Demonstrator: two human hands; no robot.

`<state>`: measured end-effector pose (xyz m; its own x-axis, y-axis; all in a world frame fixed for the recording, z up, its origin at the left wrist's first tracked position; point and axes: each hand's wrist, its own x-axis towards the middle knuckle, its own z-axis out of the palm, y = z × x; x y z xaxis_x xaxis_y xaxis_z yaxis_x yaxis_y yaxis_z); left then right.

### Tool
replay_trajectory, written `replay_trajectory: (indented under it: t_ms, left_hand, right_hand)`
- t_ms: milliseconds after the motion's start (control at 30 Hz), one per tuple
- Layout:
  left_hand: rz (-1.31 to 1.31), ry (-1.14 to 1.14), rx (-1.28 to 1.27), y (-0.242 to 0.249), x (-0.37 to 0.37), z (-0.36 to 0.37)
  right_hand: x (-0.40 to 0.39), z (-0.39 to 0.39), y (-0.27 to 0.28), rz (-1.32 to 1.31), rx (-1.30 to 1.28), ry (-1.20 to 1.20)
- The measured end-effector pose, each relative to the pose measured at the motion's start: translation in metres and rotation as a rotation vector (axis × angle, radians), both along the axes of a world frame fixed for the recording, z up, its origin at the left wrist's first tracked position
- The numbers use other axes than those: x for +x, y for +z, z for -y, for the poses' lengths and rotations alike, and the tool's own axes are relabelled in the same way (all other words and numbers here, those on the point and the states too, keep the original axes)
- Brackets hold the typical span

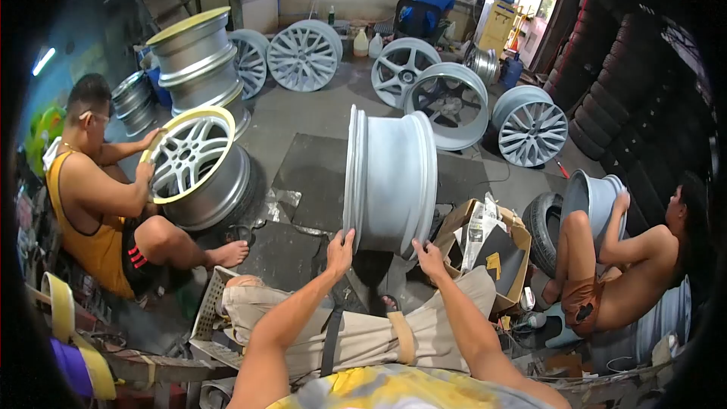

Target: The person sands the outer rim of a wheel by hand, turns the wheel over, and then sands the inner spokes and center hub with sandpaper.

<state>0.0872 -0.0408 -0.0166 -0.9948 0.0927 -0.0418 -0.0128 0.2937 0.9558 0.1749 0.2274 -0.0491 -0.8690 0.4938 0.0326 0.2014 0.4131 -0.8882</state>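
A light grey wheel rim [395, 178] stands on edge in front of my knees, its barrel facing me. My left hand [341, 251] grips the rim's lower left flange, thumb up along the edge. On the lower right flange, my right hand [430, 259] is closed in the same way. The rim's spokes are hidden from this side. Just right of my right hand is an open cardboard box [515, 266] with newspaper and dark sheets in it.
At left a seated person [98, 189] holds a yellow-edged rim [191, 155]. Another person [636, 257] at right handles a grey rim [594, 193] beside a tyre [542, 235]. Several grey rims [304, 57] stand behind. Tyre stacks [606, 91] line the right wall. A plastic crate [208, 318] is by my left leg.
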Motion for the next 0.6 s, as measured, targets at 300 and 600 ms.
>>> replay_trajectory:
  t_ms: [300,600]
  left_hand:
    - [-0.088,0.000,-0.137,0.090,-0.001,0.032]
    - [-0.241,0.041,-0.022,0.128,-0.027,0.001]
  right_hand:
    - [0.028,0.013,0.104,-0.040,-0.003,0.077]
    - [0.018,0.021,0.207,-0.541,0.657,-0.019]
